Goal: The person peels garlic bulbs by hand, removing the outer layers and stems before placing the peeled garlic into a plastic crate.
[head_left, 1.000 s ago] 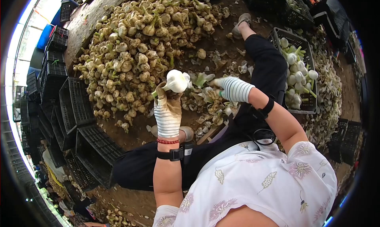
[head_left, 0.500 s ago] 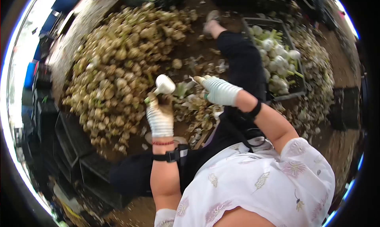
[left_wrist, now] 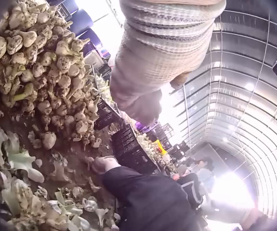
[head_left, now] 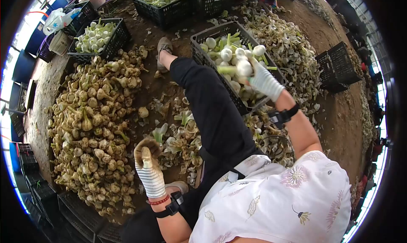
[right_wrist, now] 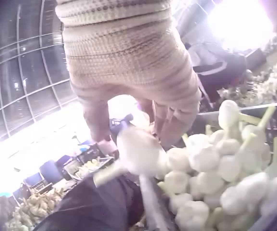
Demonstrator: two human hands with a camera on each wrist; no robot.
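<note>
My right hand [head_left: 259,75], in a striped glove, reaches over a black crate [head_left: 197,46] of peeled white garlic and holds a peeled garlic bulb [head_left: 244,68] at its fingertips. The right wrist view shows that bulb [right_wrist: 137,151], blurred, just under the gloved fingers [right_wrist: 171,126], beside the peeled garlic heaped in the crate [right_wrist: 211,178]. My left hand [head_left: 146,155], also gloved, hangs over the ground near the heap of unpeeled garlic [head_left: 91,120]. Its fingers [left_wrist: 147,107] curl loosely and hold nothing.
My black trouser leg [head_left: 210,107] stretches between the heap and the crate. Garlic peels and stalks [head_left: 178,139] litter the dirt by it. More filled crates [head_left: 98,36] stand at the back, empty black crates [head_left: 339,67] at the right, and a peel heap [head_left: 292,48] lies behind the crate.
The bulb passed from my left hand to my right, which swung right to the crate. My left hand dropped back with nothing in it. The head turned right.
</note>
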